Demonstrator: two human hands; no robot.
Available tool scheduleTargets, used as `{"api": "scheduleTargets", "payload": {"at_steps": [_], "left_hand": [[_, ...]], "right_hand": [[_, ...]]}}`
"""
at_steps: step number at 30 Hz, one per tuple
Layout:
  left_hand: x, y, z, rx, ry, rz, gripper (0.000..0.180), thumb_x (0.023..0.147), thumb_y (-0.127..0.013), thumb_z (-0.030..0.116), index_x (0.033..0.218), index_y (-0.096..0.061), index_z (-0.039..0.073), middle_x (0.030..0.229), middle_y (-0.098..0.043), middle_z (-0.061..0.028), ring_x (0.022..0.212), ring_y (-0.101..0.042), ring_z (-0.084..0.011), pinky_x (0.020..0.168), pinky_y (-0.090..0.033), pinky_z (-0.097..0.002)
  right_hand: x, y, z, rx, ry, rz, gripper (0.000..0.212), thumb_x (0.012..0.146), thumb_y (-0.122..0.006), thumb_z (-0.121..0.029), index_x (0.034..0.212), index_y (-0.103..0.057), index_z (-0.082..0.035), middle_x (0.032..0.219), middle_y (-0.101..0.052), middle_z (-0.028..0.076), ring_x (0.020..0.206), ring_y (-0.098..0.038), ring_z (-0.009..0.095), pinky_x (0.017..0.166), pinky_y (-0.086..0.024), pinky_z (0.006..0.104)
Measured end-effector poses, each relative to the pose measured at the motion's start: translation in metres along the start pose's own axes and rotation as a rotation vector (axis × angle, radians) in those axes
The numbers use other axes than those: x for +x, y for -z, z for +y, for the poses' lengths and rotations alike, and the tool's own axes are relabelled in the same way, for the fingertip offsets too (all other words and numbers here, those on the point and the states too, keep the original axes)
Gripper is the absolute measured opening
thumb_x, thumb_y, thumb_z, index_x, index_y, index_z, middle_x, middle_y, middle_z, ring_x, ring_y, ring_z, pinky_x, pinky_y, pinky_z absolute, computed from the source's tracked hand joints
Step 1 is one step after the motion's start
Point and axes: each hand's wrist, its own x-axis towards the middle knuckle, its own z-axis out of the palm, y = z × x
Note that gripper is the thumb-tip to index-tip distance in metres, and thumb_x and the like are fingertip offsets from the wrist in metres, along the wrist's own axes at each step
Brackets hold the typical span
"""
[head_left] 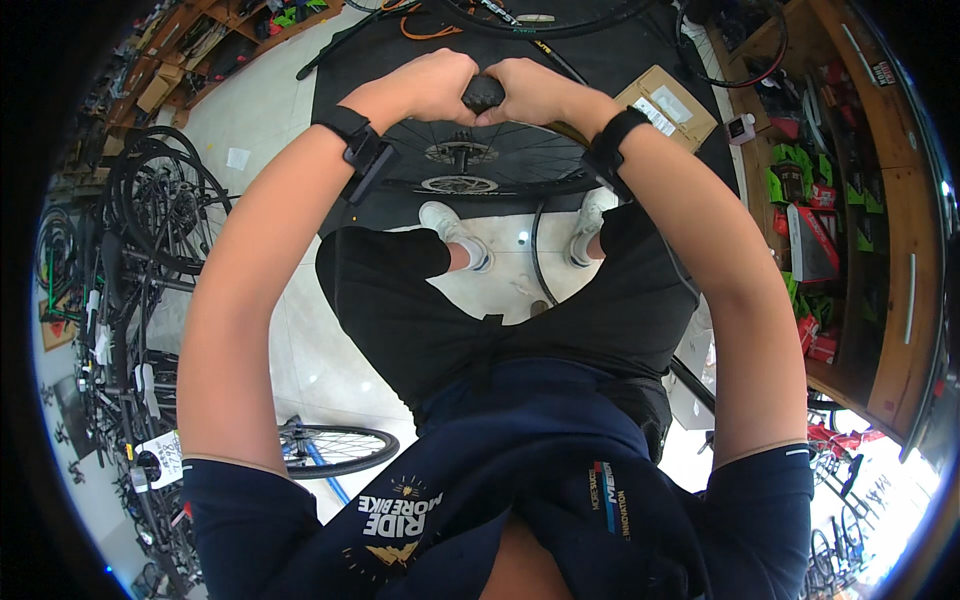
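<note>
A bicycle wheel (533,150) stands on the black mat in front of my feet, with a cassette (460,140) and a disc rotor (459,185) at its hub. The knobby black tire (484,94) is at its top, between my hands. My left hand (443,86) is closed on the tire from the left side. From the right, my right hand (524,91) grips the same tire, its thumb side close to the left one. Most of the tire under the fingers is hidden.
An open-looking cardboard box (668,108) lies right of the wheel on the black mat (352,95). Another tire (560,28) is at the far edge. A black hose-like strip (540,262) curves between my feet. Bicycles (165,205) crowd the left, wooden shelves (870,230) the right.
</note>
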Motion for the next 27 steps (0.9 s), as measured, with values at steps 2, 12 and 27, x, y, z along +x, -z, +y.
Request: {"api": "scheduleTargets", "payload": {"at_steps": [2, 12, 27], "left_hand": [[-0.004, 0.001, 0.003, -0.010, -0.037, -0.019, 0.045, 0.067, -0.087, 0.020, 0.104, -0.072, 0.000, 0.089, -0.072, -0.0218, 0.090, -0.070, -0.0389, 0.079, -0.057, -0.0430], [-0.013, -0.014, -0.001, 0.149, 0.041, 0.181, 0.036, 0.072, -0.086, 0.019, 0.099, -0.069, 0.002, 0.093, -0.072, -0.0195, 0.093, -0.070, -0.0372, 0.079, -0.058, -0.0447], [0.027, -0.027, -0.029, 0.269, -0.042, 0.430, 0.025, 0.078, -0.081, 0.018, 0.092, -0.066, 0.003, 0.090, -0.071, -0.0202, 0.092, -0.070, -0.0386, 0.077, -0.058, -0.0463]], "right_hand": [[0.001, -0.006, 0.001, -0.033, -0.031, 0.004, 0.059, 0.072, -0.089, -0.036, 0.116, -0.070, -0.002, 0.105, -0.073, 0.020, 0.101, -0.069, 0.037, 0.087, -0.054, 0.0436], [0.009, -0.018, -0.017, -0.126, -0.192, 0.156, 0.050, 0.077, -0.085, -0.037, 0.117, -0.071, -0.011, 0.107, -0.074, 0.015, 0.106, -0.069, 0.033, 0.090, -0.056, 0.0441], [0.036, -0.021, 0.017, -0.202, -0.222, 0.408, 0.044, 0.077, -0.085, -0.032, 0.112, -0.072, -0.009, 0.099, -0.075, 0.014, 0.096, -0.071, 0.033, 0.084, -0.057, 0.0453]]}}
